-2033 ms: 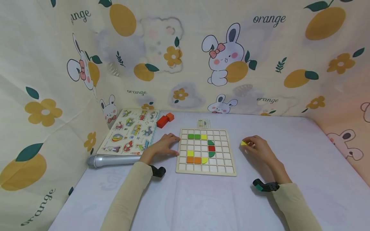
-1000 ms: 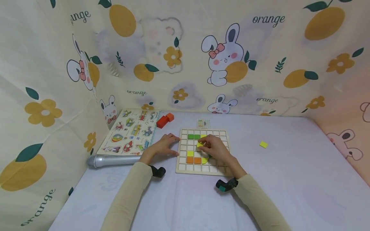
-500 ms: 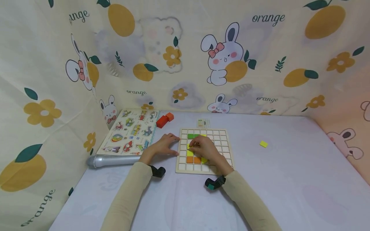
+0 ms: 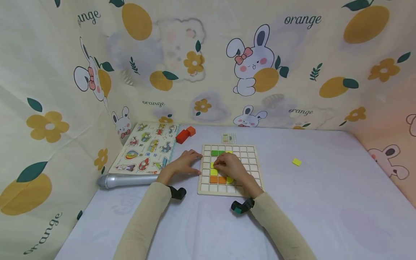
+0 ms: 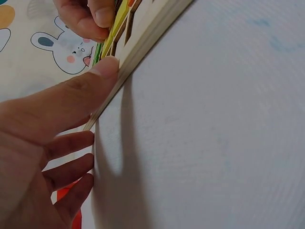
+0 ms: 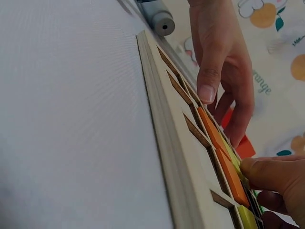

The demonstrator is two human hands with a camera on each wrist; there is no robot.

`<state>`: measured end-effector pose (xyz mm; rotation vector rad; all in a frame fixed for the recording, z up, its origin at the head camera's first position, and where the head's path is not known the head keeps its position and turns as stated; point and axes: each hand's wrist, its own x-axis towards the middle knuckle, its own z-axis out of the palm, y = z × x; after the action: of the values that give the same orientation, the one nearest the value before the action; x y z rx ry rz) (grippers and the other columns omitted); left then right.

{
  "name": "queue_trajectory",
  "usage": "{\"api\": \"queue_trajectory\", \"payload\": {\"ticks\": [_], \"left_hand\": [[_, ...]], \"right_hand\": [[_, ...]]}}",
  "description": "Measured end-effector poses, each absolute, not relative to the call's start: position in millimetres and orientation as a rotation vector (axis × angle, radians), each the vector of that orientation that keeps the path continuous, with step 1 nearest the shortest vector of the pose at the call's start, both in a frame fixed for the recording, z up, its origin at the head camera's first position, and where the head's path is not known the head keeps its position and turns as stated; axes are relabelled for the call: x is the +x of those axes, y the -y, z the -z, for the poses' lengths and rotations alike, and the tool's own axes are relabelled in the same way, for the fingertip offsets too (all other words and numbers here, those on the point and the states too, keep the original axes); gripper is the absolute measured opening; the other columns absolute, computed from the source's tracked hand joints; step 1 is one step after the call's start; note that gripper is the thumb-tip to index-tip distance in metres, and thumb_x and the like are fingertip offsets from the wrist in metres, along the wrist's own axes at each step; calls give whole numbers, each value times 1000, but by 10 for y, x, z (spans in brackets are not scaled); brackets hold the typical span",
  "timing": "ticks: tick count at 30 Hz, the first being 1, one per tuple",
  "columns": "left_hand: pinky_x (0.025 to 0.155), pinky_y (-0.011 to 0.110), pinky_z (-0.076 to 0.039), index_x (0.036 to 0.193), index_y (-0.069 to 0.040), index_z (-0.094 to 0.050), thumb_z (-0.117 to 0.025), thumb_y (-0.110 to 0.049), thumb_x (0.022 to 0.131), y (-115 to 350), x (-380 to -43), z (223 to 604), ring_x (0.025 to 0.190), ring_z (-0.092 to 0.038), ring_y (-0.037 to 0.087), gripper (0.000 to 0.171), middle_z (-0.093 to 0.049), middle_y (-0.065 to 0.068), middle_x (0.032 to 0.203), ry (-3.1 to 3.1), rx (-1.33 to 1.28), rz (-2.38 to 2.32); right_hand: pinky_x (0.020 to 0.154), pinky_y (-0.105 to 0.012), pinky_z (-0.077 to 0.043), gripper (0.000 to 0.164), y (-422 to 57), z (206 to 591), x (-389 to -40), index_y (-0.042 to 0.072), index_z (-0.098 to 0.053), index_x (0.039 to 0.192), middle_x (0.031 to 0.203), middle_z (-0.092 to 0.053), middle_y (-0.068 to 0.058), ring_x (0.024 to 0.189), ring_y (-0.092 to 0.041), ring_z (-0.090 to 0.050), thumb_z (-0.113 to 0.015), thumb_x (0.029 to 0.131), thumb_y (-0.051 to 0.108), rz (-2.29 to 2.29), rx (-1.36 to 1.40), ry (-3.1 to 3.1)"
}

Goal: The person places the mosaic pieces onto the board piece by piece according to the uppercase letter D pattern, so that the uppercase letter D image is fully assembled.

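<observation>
A pale wooden grid board (image 4: 232, 195) lies on the table with coloured tiles set in its cells. My left hand (image 4: 183, 163) touches the board's left edge, its thumb and fingers spread along the rim. Bent over the grid, my right hand (image 4: 232, 167) pinches a yellow tile (image 4: 212, 165) at a cell in the second column. Directly below that tile is another yellow tile (image 4: 213, 172), then two orange tiles (image 4: 217, 180). Green tiles (image 4: 214, 153) sit in an upper row. My right hand hides the red tile and the rounded green pieces.
One loose yellow tile (image 4: 296, 162) lies right of the board. A small grid-printed card (image 4: 229, 138) is behind it. To the left are a red block (image 4: 182, 136), an orange block (image 4: 191, 130), a picture board (image 4: 143, 148) and a silver microphone (image 4: 130, 180).
My right hand has carried a yellow tile from the right side of the table leftward onto the grid. The left hand has stayed at the board's edge.
</observation>
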<state>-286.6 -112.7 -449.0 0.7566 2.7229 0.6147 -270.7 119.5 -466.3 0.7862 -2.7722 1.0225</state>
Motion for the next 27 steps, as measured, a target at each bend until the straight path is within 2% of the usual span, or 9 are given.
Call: {"api": "queue_trajectory", "payload": {"ticks": [9, 19, 27], "left_hand": [[107, 40, -32, 135, -15, -47, -76, -34, 77, 1123, -2865, 4490, 123, -37, 24, 67, -44, 5, 134, -2732, 758, -605], [108, 41, -30, 136, -15, -46, -76, -32, 77, 1122, -2825, 4450, 125, -35, 24, 68, -42, 5, 136, -2717, 722, -620], [108, 41, -30, 137, -16, -46, -76, -33, 77, 1121, -2825, 4445, 125, -34, 23, 69, -42, 4, 137, -2713, 721, -615]], "right_hand": [[68, -32, -51, 15, -1474, 4527, -2702, 7, -70, 99, 103, -60, -4, 83, -18, -56, -68, 85, 11, -1059, 822, 2644], [75, -39, -49, 19, -2177, 4390, -2613, 7, -69, 102, 107, -60, -9, 93, -25, -53, -69, 84, 14, -948, 601, 2741], [72, -45, -48, 19, -2856, 4415, -2537, 3, -69, 99, 102, -61, -17, 92, -31, -53, -71, 80, 6, -796, 448, 2669]]}}
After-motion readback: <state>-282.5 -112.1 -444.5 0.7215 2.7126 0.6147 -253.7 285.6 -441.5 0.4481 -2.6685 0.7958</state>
